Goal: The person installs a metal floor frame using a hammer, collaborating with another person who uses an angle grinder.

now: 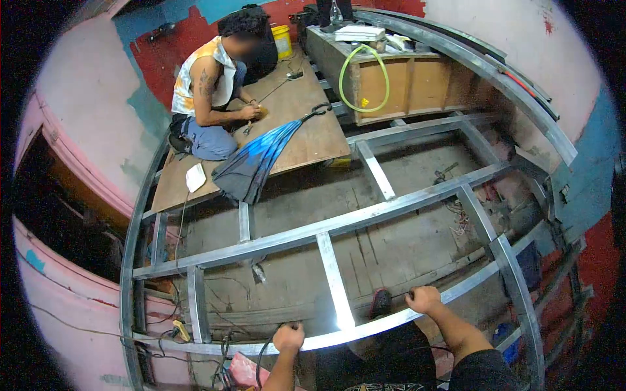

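A silvery metal frame (368,329) of welded bars spans the view, its front bar running just before my body. My left hand (289,337) is closed over that front bar, left of a short crosspiece (335,280). Farther right, my right hand (425,300) is curled round the same bar, its fingertips partly hidden. A black cable (261,362) loops close beside my left hand. Below the frame, between my hands, a dark shoe (381,302) shows on the floor.
Another person (207,91) kneels on a plywood sheet (306,140) laid over the frame's far left. A folded blue-black umbrella (261,156) lies there. A wooden cabinet (385,85) with a yellow-green hose (389,81) stands at the back. Long metal bars (482,62) lean right. Wires run lower left.
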The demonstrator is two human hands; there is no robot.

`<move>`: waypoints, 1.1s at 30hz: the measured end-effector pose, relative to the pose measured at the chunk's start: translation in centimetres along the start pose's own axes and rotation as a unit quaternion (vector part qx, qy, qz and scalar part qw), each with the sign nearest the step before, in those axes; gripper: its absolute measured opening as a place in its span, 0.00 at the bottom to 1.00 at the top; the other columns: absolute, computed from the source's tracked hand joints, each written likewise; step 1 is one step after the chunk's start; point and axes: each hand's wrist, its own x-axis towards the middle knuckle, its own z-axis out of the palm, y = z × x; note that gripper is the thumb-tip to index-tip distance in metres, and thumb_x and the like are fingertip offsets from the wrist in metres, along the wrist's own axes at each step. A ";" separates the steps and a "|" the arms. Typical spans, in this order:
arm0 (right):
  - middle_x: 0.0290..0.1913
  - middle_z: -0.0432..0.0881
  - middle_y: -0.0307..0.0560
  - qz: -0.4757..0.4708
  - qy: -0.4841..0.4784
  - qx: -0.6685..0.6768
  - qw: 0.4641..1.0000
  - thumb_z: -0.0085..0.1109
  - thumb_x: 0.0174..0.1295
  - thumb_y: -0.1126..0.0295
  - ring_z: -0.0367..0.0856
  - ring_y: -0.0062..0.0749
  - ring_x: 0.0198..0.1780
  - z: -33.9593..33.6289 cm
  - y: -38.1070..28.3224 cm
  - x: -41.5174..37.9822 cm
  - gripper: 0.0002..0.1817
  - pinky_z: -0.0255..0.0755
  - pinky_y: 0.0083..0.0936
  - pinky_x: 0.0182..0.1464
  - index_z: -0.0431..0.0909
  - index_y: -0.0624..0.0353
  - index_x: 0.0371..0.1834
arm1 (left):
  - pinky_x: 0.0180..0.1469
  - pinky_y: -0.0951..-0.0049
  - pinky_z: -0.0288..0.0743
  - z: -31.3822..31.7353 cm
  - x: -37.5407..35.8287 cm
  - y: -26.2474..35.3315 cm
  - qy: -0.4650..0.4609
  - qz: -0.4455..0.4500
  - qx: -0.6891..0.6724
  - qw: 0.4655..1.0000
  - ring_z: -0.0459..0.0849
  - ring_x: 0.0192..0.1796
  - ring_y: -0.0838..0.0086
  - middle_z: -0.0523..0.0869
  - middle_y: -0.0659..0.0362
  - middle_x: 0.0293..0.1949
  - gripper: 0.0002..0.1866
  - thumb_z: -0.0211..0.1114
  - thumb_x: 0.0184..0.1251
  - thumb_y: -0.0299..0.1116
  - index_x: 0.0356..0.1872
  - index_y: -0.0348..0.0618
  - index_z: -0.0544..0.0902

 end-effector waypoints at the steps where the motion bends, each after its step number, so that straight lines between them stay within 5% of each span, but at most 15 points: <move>1: 0.46 0.94 0.62 0.009 -0.006 0.001 1.000 0.59 0.71 0.41 0.93 0.62 0.51 0.0 0.1 0.1 0.29 0.85 0.56 0.58 0.93 0.56 0.49 | 0.65 0.50 0.84 0.4 0.5 -0.1 -0.011 0.000 -0.001 1.000 0.93 0.59 0.46 0.95 0.43 0.53 0.29 0.63 0.71 0.61 0.51 0.47 0.97; 13: 0.53 0.94 0.60 0.009 -0.042 -0.001 0.999 0.57 0.74 0.41 0.92 0.60 0.57 -0.4 0.0 0.3 0.29 0.83 0.53 0.63 0.92 0.52 0.57 | 0.65 0.50 0.84 0.2 0.7 -0.2 -0.037 0.001 -0.006 0.999 0.94 0.58 0.45 0.95 0.42 0.54 0.34 0.61 0.71 0.64 0.51 0.41 0.96; 28: 0.49 0.94 0.62 0.018 0.000 0.008 1.000 0.58 0.71 0.40 0.92 0.64 0.54 0.3 -0.2 0.4 0.29 0.84 0.56 0.62 0.94 0.56 0.47 | 0.67 0.50 0.83 0.5 0.9 -0.4 -0.030 0.003 -0.015 0.999 0.93 0.59 0.46 0.95 0.41 0.53 0.33 0.63 0.72 0.62 0.51 0.40 0.95; 33: 0.49 0.94 0.62 0.024 -0.010 -0.024 0.999 0.60 0.70 0.42 0.92 0.63 0.54 0.8 0.3 0.7 0.26 0.84 0.55 0.60 0.94 0.52 0.51 | 0.67 0.50 0.83 0.3 0.9 -0.4 -0.052 0.012 -0.024 0.998 0.93 0.60 0.45 0.94 0.40 0.54 0.34 0.63 0.72 0.63 0.52 0.39 0.94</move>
